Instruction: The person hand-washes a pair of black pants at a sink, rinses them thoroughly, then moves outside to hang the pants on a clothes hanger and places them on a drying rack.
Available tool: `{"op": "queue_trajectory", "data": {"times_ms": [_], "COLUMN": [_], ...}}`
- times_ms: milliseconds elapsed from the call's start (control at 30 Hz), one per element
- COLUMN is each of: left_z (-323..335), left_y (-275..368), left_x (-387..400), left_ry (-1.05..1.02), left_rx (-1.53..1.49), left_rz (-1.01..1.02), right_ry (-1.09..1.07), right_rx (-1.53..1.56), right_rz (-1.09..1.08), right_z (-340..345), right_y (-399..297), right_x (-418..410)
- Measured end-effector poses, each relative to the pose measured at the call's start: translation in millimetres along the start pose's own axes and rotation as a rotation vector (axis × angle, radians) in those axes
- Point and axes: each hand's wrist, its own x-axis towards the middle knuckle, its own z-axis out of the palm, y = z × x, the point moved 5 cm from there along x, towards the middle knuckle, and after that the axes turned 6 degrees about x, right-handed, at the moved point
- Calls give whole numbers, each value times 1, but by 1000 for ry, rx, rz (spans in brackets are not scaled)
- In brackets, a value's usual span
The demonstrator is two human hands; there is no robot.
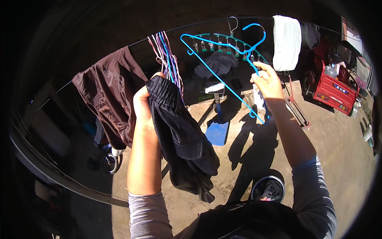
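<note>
Gathered in my left hand point(142, 109) is the elastic ribbed end of a black garment point(185, 143), whose cloth hangs down to the right. My right hand point(267, 82) pinches one sloping arm of a blue clothes hanger point(219, 79), held tilted with its hook at the upper right. No garment is on this hanger. Behind my left hand, a bunch of pink, white, blue and purple hangers point(167, 58) hangs from the line. The fingers of my left hand are partly hidden by the black cloth.
A clothesline point(197, 24) carries brown trousers point(112, 86), a green clip hanger point(220, 40) and a white towel point(287, 43). A round basin point(253, 191) with dark laundry stands below. Behind are a platform scale point(217, 134) and a red cargo vehicle point(335, 86).
</note>
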Motion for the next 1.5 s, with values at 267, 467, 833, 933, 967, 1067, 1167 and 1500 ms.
{"op": "queue_trajectory", "data": {"times_ms": [267,467,833,933,967,1067,1167,1500], "left_z": [44,62,100,114,115,117,118,103], "left_y": [-9,-45,-140,-155,-158,-158,-164,-172], "left_x": [10,23,34,36,39,37,36,44], "left_ry": [88,185,-163,-232,-273,-260,-244,-357], "left_rx": [296,634,379,354,344,359,374,246], "left_rz": [27,-161,-252,-249,-219,-180,-173,-117], "right_ry": [-197,-39,106,-63,-126,-290,113,282], "right_rx": [88,708,619,770,866,1162,815,1211], "right_rz": [488,439,478,460,474,532,478,457], "right_z": [-52,-128,-193,-199,-202,-198,-196,-217], "right_y": [-8,-89,-143,-144,-147,-155,-157,-117], "right_x": [-59,-90,-164,-167,-168,-176,-185,-194]}}
